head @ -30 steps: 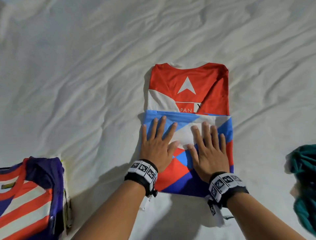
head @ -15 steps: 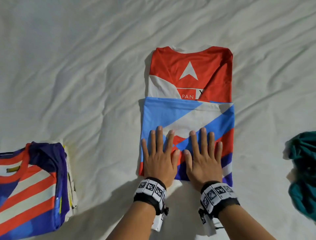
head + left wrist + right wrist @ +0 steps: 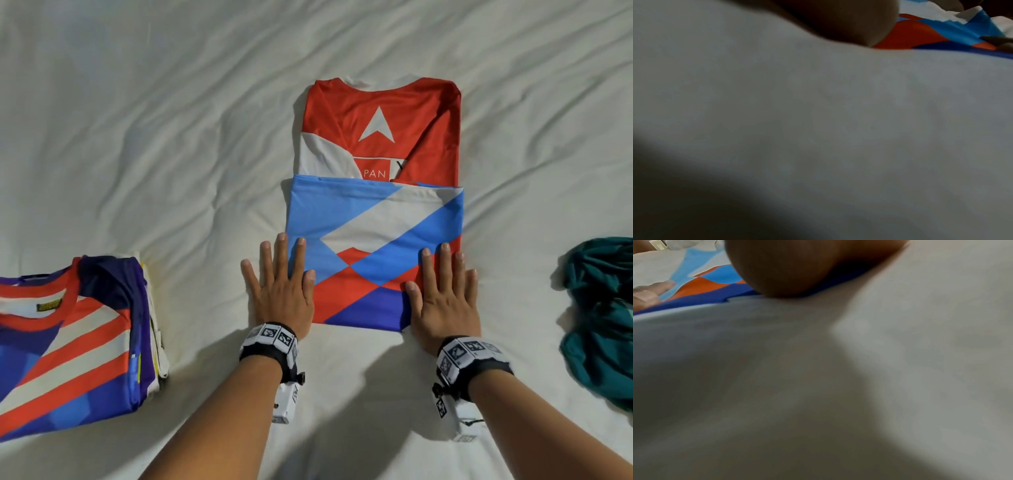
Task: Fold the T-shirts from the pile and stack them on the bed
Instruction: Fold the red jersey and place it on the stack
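A red, white and blue T-shirt (image 3: 376, 212) lies partly folded on the white bed sheet (image 3: 154, 154), its lower part turned up over the red chest print. My left hand (image 3: 279, 284) lies flat at the shirt's near left corner, fingers straight and spread, half on the sheet. My right hand (image 3: 442, 291) lies flat on the near right corner in the same way. The wrist views are blurred; the left wrist view shows the shirt's (image 3: 931, 37) edge, the right wrist view the shirt (image 3: 702, 287) and my left hand's fingers (image 3: 651, 292).
A stack of folded shirts (image 3: 68, 339), the top one striped in red, white and blue, sits at the near left. A crumpled teal garment (image 3: 603, 315) lies at the right edge. Rumpled sheet spreads beyond the shirt.
Both hands slid from the middle of the turned-up part toward me and then apart, out to the shirt's near corners. The head view moved closer.
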Action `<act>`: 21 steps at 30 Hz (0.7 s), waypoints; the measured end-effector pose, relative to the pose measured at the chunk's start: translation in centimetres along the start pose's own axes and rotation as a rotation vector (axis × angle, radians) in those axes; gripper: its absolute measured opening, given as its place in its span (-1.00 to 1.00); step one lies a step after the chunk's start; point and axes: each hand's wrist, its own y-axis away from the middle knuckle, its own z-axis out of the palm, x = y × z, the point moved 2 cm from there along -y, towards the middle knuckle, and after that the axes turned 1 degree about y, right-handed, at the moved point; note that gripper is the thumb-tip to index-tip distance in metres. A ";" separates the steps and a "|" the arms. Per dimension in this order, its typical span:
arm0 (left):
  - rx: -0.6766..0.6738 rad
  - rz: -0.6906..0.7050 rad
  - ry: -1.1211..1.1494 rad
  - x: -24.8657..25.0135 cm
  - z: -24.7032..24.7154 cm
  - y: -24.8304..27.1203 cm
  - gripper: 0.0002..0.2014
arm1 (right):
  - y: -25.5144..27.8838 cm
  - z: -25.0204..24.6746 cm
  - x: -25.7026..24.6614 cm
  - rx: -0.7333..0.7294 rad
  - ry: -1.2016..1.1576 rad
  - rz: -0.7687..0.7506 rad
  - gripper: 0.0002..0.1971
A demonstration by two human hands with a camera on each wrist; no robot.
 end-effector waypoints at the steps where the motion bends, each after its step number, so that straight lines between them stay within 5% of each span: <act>1: -0.001 0.003 -0.021 -0.4 -0.1 0.0 -0.40 | 0.0 0.0 0.5 -0.002 0.015 -0.011 -0.33; 8: -0.050 0.053 -0.129 -1.1 -2.8 0.1 -0.36 | 0.4 -2.0 2.6 -0.050 0.095 -0.103 -0.29; 14: -0.095 0.482 -0.193 -0.6 -4.7 4.3 -0.29 | 4.9 -4.4 2.2 0.101 0.132 -0.402 -0.31; 21: -0.167 0.517 -0.381 -0.1 -3.6 3.8 -0.43 | 5.0 -3.7 1.3 0.063 0.239 -0.490 -0.41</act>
